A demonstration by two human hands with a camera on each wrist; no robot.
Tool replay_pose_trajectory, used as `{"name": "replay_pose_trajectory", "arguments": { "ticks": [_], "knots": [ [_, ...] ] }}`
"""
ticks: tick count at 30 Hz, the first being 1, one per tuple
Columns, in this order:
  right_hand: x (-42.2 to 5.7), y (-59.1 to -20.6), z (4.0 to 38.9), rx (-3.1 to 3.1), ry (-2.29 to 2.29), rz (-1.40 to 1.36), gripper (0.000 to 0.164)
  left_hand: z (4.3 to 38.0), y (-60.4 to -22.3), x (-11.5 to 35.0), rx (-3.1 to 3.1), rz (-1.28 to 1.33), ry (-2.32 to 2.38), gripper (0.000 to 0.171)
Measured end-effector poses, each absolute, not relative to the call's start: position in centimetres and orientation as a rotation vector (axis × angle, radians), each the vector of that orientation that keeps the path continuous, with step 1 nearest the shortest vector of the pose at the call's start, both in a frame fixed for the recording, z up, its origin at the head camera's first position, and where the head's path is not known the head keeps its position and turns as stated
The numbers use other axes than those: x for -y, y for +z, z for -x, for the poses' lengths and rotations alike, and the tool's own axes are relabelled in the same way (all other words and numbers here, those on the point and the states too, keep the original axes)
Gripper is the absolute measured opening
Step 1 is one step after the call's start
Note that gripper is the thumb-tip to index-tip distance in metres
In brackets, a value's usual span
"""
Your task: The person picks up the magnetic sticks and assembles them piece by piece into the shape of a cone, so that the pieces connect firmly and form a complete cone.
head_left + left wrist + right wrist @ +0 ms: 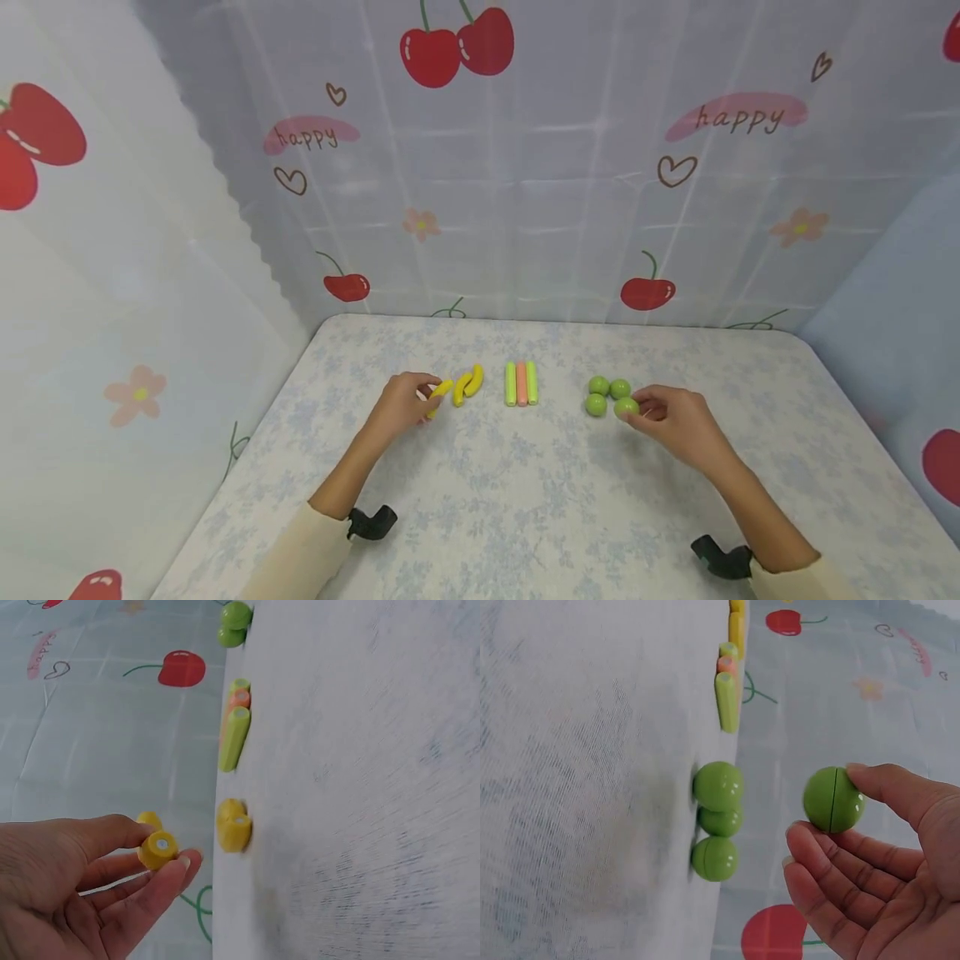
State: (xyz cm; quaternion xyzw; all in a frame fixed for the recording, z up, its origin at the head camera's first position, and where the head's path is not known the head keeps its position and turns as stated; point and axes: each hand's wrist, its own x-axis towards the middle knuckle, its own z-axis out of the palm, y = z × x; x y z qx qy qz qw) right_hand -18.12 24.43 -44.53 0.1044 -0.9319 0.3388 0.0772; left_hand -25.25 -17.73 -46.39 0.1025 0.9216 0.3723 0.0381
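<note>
At the left, the left hand (403, 404) is hovering above the table (480, 508), its thumb and fingers pinching 1 yellow banana (158, 851) clear of the surface. Just to its right, 2 loose bananas (474, 381) are lying close together on the table. In the middle, 3 sticks (522, 383) are lying parallel, a pink stick sitting between 2 pale green sticks. Further right, 3 loose balls (598, 385), all green, are resting in a small cluster. Just beside them the right hand (678, 425) is holding a 4th green ball (833, 799) above the table, gripping it between thumb and fingers.

The step in hand seems to be managing 1 piece per hand at once, each near its own kind; whether either is being lifted or set down, the views are not showing. The next move is probably calling for steady pinches and, if lowering, a gentle release, since the round ball could be rolling into its neighbours.
</note>
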Motion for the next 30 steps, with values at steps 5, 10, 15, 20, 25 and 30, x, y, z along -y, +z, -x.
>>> {"name": "replay_pose_trajectory", "arguments": {
  "ticks": [5, 10, 15, 20, 25, 30],
  "knots": [
    [-23.0, -44.6, 17.5, 2.747, 1.054, -0.377, 0.028, 23.7, -46.9, 17.4, -2.693, -0.408, 1.313, 0.027],
    [-21.4, -45.0, 17.1, 2.732, 1.106, -0.393, 0.030, 22.5, -47.5, 16.8, -2.534, -0.466, 1.433, 0.027],
    [-19.6, -45.4, 17.0, 2.702, 1.160, -0.455, 0.030, 21.7, -48.5, 15.8, -2.426, -0.451, 1.483, 0.030],
    [-17.6, -45.6, 17.2, 2.705, 1.201, -0.522, 0.028, 21.3, -49.5, 14.6, -2.284, -0.458, 1.568, 0.031],
    [-15.8, -46.2, 17.5, 2.728, 1.219, -0.556, 0.027, 20.8, -50.5, 13.4, -2.194, -0.434, 1.623, 0.030],
    [-14.6, -46.7, 17.7, 2.768, 1.224, -0.596, 0.024, 20.3, -51.3, 12.7, -2.155, -0.411, 1.658, 0.033]
  ]
}}
